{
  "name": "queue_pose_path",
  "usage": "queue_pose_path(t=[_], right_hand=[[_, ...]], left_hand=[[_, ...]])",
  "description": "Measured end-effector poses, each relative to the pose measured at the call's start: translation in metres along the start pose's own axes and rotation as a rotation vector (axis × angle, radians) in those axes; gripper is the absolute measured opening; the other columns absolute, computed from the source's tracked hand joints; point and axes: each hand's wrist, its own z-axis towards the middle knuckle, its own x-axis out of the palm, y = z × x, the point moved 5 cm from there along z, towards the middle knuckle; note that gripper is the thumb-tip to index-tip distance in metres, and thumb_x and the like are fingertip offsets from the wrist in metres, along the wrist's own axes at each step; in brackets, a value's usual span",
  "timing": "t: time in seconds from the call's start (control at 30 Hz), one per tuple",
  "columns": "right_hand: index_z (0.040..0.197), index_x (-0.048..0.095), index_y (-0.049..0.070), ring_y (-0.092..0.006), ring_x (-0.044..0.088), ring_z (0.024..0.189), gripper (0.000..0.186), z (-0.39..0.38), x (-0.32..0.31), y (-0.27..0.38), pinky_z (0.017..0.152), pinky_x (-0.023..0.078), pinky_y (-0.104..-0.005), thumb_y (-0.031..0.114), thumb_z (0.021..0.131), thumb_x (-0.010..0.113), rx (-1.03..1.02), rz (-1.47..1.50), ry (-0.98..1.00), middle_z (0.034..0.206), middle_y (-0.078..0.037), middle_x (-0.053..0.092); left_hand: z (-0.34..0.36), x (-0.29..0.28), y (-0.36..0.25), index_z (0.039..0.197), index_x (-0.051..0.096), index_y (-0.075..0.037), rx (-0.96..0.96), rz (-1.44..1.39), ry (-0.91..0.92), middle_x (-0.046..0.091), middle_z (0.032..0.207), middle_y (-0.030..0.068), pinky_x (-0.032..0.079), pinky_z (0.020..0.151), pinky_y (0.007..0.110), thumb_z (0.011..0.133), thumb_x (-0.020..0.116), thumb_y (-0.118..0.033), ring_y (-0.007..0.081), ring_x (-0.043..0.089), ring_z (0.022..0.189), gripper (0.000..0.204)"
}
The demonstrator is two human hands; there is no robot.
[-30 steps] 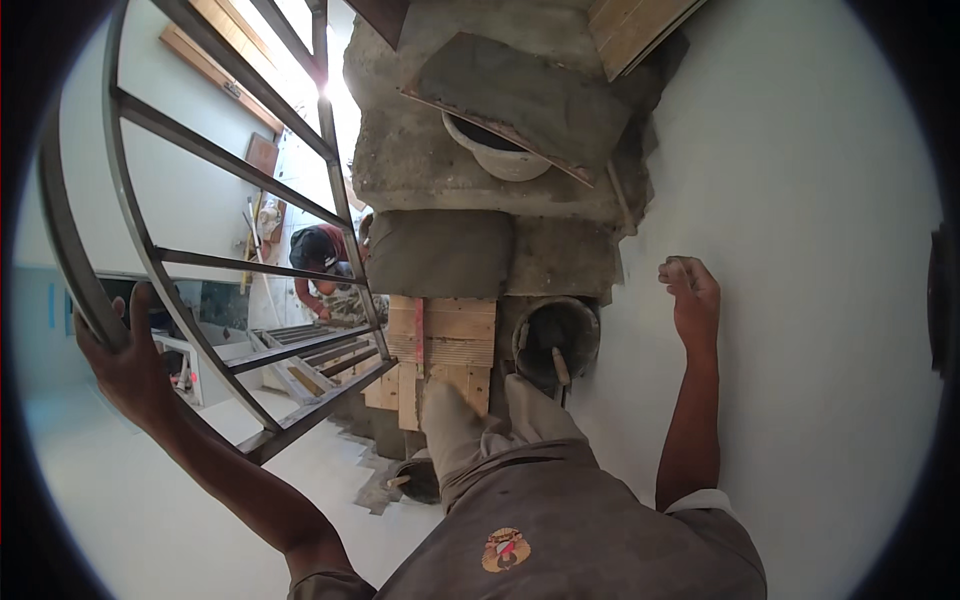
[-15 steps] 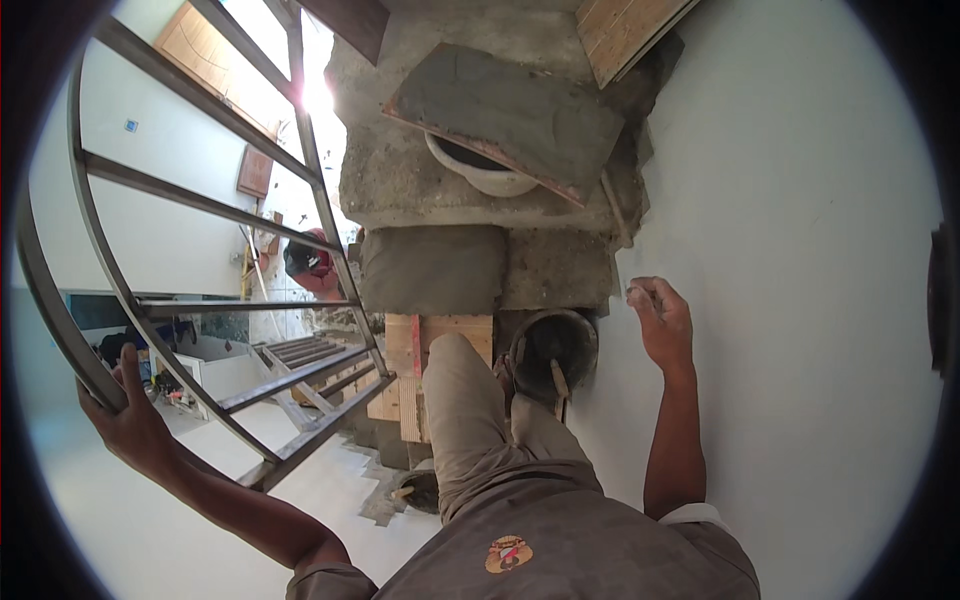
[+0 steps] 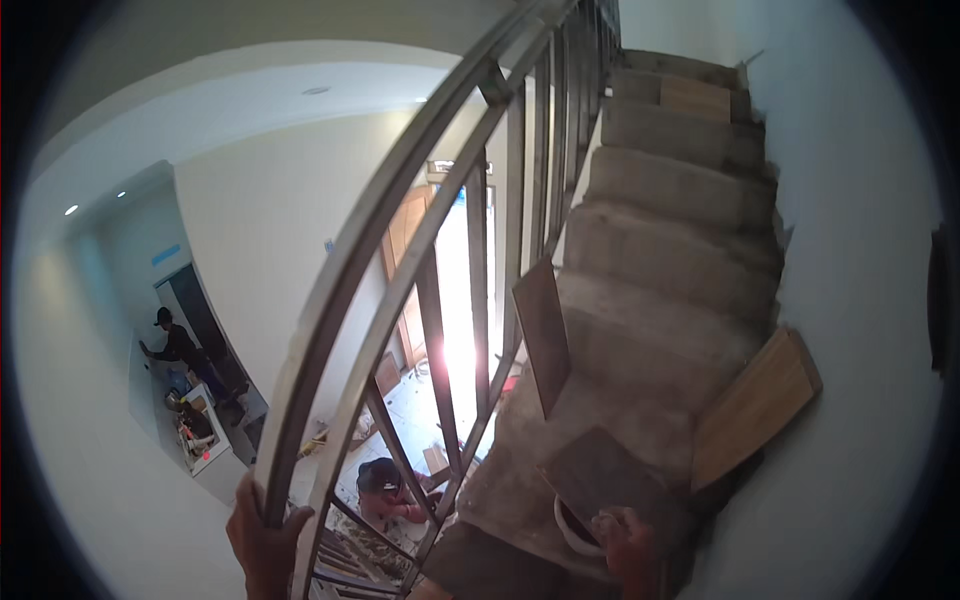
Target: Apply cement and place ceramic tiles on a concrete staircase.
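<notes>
My left hand point(image 3: 262, 535) is closed around the metal handrail point(image 3: 315, 375) of the stair railing, thumb on its inner side. My right hand point(image 3: 628, 548) is held low over the steps, fingers curled in, and I see nothing in them. Just beyond it in this view, a flat mortar-coated slab point(image 3: 608, 470) lies tilted across a pale bucket point(image 3: 574, 528), hiding most of its opening. Whether the right fingers touch the slab or bucket, I cannot tell.
Rough concrete stairs point(image 3: 665, 240) rise ahead beside a white wall point(image 3: 850, 250). A dark plank-like tile point(image 3: 545, 335) leans by the railing; a wood-patterned one point(image 3: 755, 410) leans at the wall. Below, a person in a dark cap point(image 3: 382, 478) crouches; another person point(image 3: 180, 345) stands farther off.
The view has tilted up from my legs and the near steps to the upper stairs and the room. My left hand stays on the handrail; my right hand remains curled.
</notes>
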Motion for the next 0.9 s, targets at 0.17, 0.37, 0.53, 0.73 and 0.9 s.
queue_pose_path(t=[0.17,0.37,0.53,0.73,0.9], right_hand=[[0.099,0.068,-0.002,-0.0172,0.07,0.086,0.019,0.06,0.017,0.186,0.079,0.055,-0.0319,0.015,0.091,0.064,-0.364,-0.135,0.024,0.088,-0.01,0.073],[0.098,0.068,0.0,-0.0175,0.069,0.085,0.018,0.076,-0.058,0.259,0.076,0.053,-0.0331,0.016,0.092,0.063,-0.287,-0.253,-0.126,0.086,-0.01,0.071],[0.094,0.066,-0.002,-0.016,0.067,0.078,0.02,0.058,-0.132,0.306,0.071,0.052,-0.031,0.017,0.093,0.063,-0.374,-0.482,-0.276,0.08,-0.009,0.068],[0.097,0.066,-0.006,-0.0158,0.067,0.076,0.028,0.048,-0.151,0.347,0.071,0.053,-0.0318,0.022,0.093,0.065,-0.286,-0.194,-0.272,0.079,-0.01,0.069],[0.096,0.066,-0.005,-0.0141,0.066,0.074,0.025,0.068,-0.146,0.358,0.07,0.053,-0.0305,0.019,0.093,0.065,-0.333,-0.183,-0.192,0.079,-0.009,0.069]], left_hand=[[0.006,-0.002,-0.018,0.127,0.059,-0.002,-0.023,0.153,0.162,0.071,0.101,0.0201,0.053,0.078,0.049,0.075,0.085,-0.05,0.0398,0.068,0.096,0.075],[0.004,0.014,0.002,0.123,0.06,-0.002,-0.102,0.171,0.37,0.068,0.099,0.0182,0.053,0.077,0.049,0.072,0.079,-0.065,0.0415,0.067,0.088,0.083],[0.008,0.018,0.017,0.124,0.059,-0.004,-0.124,-0.004,0.414,0.068,0.102,0.02,0.052,0.077,0.051,0.071,0.079,-0.066,0.0424,0.066,0.092,0.084],[0.005,0.015,0.007,0.129,0.057,-0.005,-0.083,0.098,0.353,0.068,0.108,0.0207,0.053,0.08,0.051,0.071,0.076,-0.07,0.0428,0.066,0.098,0.089],[0.013,0.003,-0.014,0.126,0.059,-0.002,-0.091,0.169,0.37,0.068,0.103,0.0199,0.053,0.082,0.051,0.076,0.074,-0.068,0.0429,0.065,0.097,0.084]])
